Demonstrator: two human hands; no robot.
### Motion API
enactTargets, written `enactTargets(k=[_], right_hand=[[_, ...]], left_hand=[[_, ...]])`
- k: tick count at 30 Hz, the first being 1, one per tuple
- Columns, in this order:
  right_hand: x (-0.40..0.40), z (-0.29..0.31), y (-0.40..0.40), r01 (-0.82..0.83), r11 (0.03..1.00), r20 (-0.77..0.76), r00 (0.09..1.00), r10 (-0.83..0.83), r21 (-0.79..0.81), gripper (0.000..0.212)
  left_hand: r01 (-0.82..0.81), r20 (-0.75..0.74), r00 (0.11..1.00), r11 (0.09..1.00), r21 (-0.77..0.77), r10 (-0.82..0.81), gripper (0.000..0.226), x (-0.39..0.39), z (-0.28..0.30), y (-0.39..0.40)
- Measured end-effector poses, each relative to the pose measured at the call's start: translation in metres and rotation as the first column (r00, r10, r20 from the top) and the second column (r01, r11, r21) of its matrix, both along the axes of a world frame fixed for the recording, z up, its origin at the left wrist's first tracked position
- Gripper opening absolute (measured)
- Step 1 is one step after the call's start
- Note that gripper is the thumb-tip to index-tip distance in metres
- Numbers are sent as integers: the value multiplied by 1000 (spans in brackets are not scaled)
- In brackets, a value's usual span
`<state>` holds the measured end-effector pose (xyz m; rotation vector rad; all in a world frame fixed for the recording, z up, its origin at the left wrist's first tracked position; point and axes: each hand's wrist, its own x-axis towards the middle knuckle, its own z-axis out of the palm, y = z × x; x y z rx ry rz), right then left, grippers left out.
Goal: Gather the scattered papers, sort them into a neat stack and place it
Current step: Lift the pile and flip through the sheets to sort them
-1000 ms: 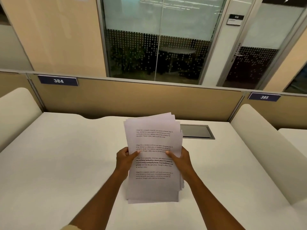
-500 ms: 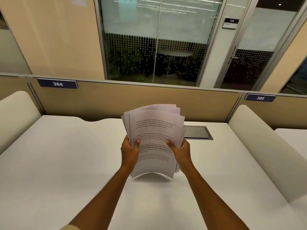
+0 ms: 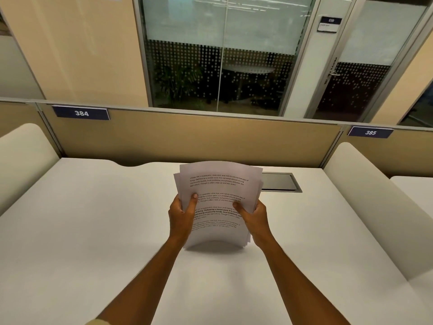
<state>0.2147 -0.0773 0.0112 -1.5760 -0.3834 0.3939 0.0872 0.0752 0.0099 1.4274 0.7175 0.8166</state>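
Sheets of white printed paper gathered into a loose stack [image 3: 219,200] sit upright between both hands, held above the white rectangular desk top [image 3: 93,231] with the bottom edge clear of the surface. The left hand [image 3: 181,215] grips the stack's left edge: its thumb lies across the front sheet over the printed lines, while the other fingers are hidden behind the paper. The right hand [image 3: 254,218] clamps the right edge the same way, thumb flat on the front sheet beside the bold text, remaining fingers out of sight at the back. Both hands are closed on the paper at about mid-height. The sheets are not squared; corners fan out at the upper left and right, and the lower edge bows forward in a curve. Behind the stack, just to its right, a dark rectangular cable hatch with a metal frame [image 3: 280,182] is set into the desk. A tan fabric partition [image 3: 187,137] runs along the far edge.
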Motion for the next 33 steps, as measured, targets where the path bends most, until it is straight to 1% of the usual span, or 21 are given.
enactTargets(k=[3,6,9,12,16,20,24,26,28,31,33], right_hand=[[-4,-7,0,8,1000,-1,1000,-8,-7,34],[-6,-10,-1,16,1000,17,1000,-15,-14,44],[-6,-5,-1,30,1000,37,999,-30,-8,53],[-4,6,3,57,998,42,997,-58,21,52],[-1,22,10,101,993,62,993,-105,62,54],[-2,34,17,160,984,116,979,-169,80,42],[-6,44,23,254,963,126,956,-264,90,46],[-8,50,26,317,945,106,940,-325,79,49],[-10,56,29,368,928,41,928,-370,59,54],[-11,65,33,410,912,-52,911,-409,7,64],[-10,69,34,422,906,-90,902,-422,-22,66]], left_hand=[[-17,-5,1000,1000,-20,17,44,0,-1,-1],[-13,-7,1000,999,-45,13,42,0,-2,-1],[8,1,1000,999,-49,-8,49,3,2,0],[-4,5,1000,999,-55,4,54,8,11,2],[-88,5,996,994,-64,88,57,15,27,5],[-169,-21,986,983,-72,168,61,23,42,5],[-223,-47,974,973,-64,220,62,28,53,4],[-255,-58,966,965,-63,251,65,29,57,3],[-287,-77,956,956,-56,282,65,31,61,2],[-317,-100,945,947,-51,311,60,32,65,0],[-332,-111,939,942,-55,325,59,33,64,0]])
